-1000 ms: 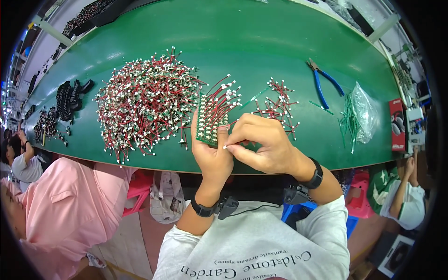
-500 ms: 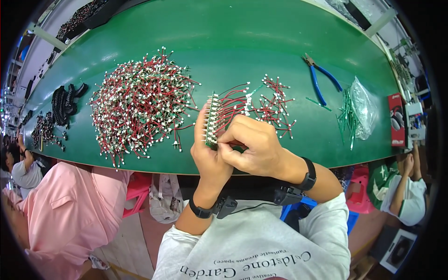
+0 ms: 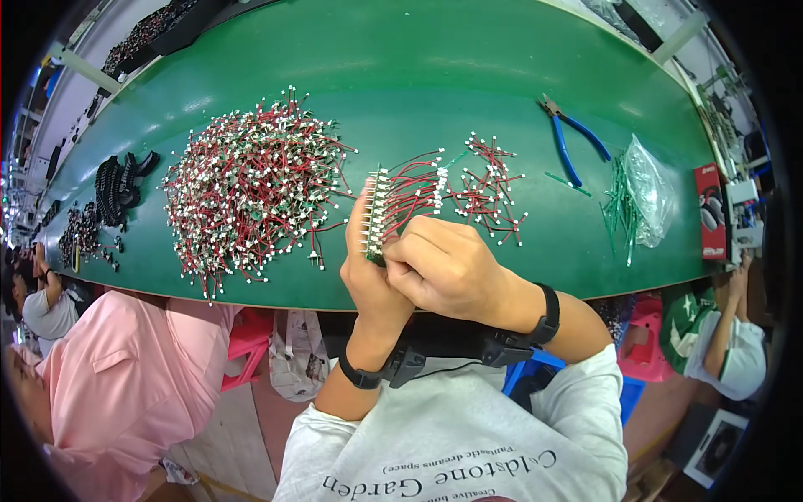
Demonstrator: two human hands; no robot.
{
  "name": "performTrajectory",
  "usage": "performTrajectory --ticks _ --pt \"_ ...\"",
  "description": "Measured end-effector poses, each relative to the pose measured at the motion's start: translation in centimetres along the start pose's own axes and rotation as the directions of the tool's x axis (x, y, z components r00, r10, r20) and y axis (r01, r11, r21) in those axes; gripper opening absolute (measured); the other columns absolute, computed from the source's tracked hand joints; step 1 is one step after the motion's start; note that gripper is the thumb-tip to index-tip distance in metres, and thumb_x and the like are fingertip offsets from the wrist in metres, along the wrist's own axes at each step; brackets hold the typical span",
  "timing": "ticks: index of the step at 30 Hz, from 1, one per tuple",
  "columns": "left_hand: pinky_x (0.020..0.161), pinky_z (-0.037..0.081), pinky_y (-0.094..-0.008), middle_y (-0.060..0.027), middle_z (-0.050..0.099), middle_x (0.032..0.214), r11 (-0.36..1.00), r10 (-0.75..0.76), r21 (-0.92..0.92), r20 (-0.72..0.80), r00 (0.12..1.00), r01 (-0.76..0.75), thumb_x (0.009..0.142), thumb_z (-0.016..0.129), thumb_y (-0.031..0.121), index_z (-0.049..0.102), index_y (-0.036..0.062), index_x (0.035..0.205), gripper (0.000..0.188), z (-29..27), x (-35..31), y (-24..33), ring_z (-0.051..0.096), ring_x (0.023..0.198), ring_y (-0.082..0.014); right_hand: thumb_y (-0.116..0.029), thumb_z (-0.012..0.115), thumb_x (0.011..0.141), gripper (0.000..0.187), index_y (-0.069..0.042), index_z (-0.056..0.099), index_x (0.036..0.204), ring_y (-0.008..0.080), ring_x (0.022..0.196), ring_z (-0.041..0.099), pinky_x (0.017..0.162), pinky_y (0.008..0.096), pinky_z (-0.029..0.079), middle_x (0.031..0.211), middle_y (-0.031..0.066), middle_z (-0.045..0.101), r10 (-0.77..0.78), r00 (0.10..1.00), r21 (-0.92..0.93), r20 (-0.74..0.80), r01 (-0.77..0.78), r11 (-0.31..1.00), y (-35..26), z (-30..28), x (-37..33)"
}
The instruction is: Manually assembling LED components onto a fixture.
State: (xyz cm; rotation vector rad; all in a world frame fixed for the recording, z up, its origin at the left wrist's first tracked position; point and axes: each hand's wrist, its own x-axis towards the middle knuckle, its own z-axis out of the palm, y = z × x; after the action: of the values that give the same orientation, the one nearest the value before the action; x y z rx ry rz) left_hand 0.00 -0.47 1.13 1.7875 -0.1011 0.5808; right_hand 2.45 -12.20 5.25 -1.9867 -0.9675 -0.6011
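A green circuit board (image 3: 374,219) is gripped edge-on by the left hand (image 3: 372,280) and the right hand (image 3: 447,268); its red wire leads (image 3: 414,188) could be snagged or bent if tilted.

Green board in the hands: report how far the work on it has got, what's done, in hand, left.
Done: the green board already carries a row of red wire leads along its edge. In hand: the left hand holds the board on edge above the green table, and the right hand closes against its lower end. Left: a big pile of loose leads and a smaller pile on the table.
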Motion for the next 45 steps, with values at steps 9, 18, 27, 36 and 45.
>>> performTrajectory --ticks 9,18,27,36,45 --pt "0.085 0.055 -0.0334 -0.022 0.059 0.129 0.996 0.074 0.058 -0.055 0.996 -0.071 0.087 0.063 0.002 0.042 -0.0071 0.136 0.054 0.4 -0.4 -0.5 0.068 0.102 -0.0261 0.004 0.076 0.067 0.018 -0.001 0.064 0.08 0.0231 0.06 0.061 0.052 0.0319 0.048 0.072 0.0085 0.06 0.039 0.999 0.084 -0.013 -0.038 0.996 0.4 -0.5 0.0" --pt "0.083 0.055 -0.0323 -0.0202 0.06 0.127 0.996 0.068 0.064 -0.024 0.997 -0.066 0.086 0.066 0.004 0.043 -0.0064 0.136 0.055 0.2 -0.2 -0.4 0.067 0.101 -0.0238 0.006 0.074 0.066 0.018 -0.002 0.063 0.078 0.0244 0.06 0.06 0.052 0.0328 0.048 0.072 0.0086 0.06 0.07 0.997 0.126 -0.011 -0.068 0.99 0.6 0.0 0.0" --pt "0.075 0.059 -0.0316 -0.0147 0.062 0.114 0.776 -0.385 -0.538 0.01 0.923 0.329 0.092 0.055 -0.004 0.045 -0.006 0.126 0.035 -0.2 0.5 -0.4 0.066 0.094 -0.0191 -0.001 0.074 0.077 0.017 -0.003 0.069 0.093 0.0181 0.062 0.06 0.053 0.0294 0.046 0.074 0.0085 0.062 0.229 0.966 0.123 -0.121 -0.215 0.969 1.9 -3.5 4.3" --pt "0.074 0.062 -0.0467 -0.0181 0.059 0.117 0.519 -0.471 -0.78 0.081 0.879 0.35 0.087 0.049 0.0 0.043 -0.0026 0.13 0.043 -1.6 1.4 0.1 0.066 0.097 -0.0289 -0.008 0.068 0.081 0.008 -0.004 0.069 0.088 0.0262 0.07 0.061 0.064 0.0363 0.049 0.077 0.0101 0.06 0.294 0.934 -0.227 0.201 -0.248 0.942 8.4 -6.0 1.2" --pt "0.086 0.058 -0.0509 -0.0176 0.058 0.12 0.478 -0.473 -0.799 0.115 0.874 0.364 0.084 0.047 -0.002 0.042 -0.0029 0.133 0.049 -1.8 1.3 0.1 0.063 0.104 -0.0293 -0.011 0.068 0.081 0.007 -0.004 0.067 0.083 0.028 0.077 0.06 0.068 0.0401 0.049 0.082 0.0083 0.059 0.437 0.869 -0.367 0.232 -0.338 0.867 7.3 -4.2 0.3"
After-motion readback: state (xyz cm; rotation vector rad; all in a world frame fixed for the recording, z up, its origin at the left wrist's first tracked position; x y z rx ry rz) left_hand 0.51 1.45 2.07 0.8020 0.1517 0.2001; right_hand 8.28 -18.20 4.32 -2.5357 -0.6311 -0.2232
